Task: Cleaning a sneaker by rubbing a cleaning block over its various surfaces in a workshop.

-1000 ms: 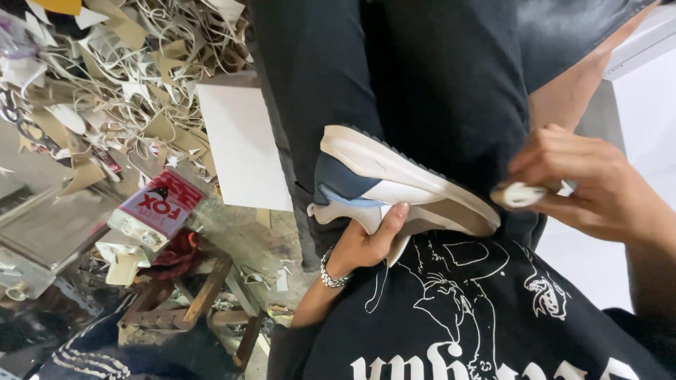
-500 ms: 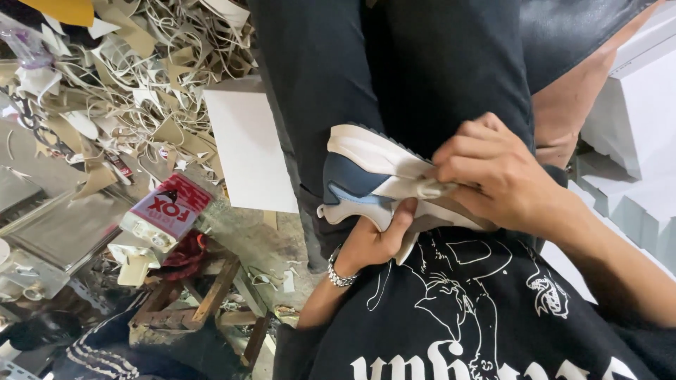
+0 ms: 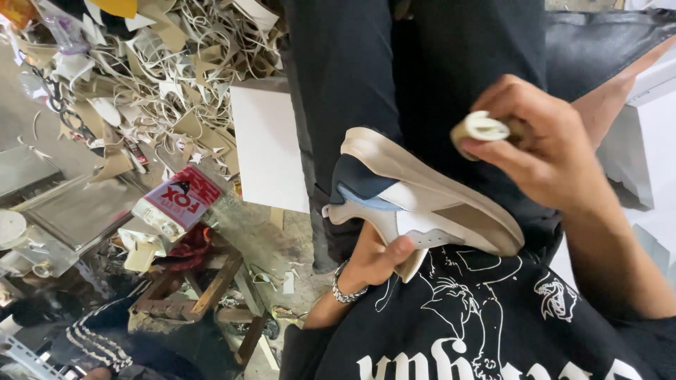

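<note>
Navy, light-blue, white and tan sneaker (image 3: 415, 204), cream sole, black trousers (image 3: 422, 77)

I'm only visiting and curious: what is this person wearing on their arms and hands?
Both forearms are bare, with no gloves on either hand. The left hand has a silver beaded bracelet at the wrist. The right hand shows no ring or watch. The black shirt carries white line drawings.

Matt suede-like tan and smooth blue and white panels on the shoe (image 3: 422, 204), over a smooth cream rubber sole. Soft pale wad (image 3: 480, 127), maybe cloth or foam. Shiny metal bracelet (image 3: 343, 290). Dark matt cloth trousers (image 3: 394, 77). Rough papery scraps (image 3: 162, 63). Glossy red-white can (image 3: 179, 203). Worn wooden stool (image 3: 204, 292).
</note>
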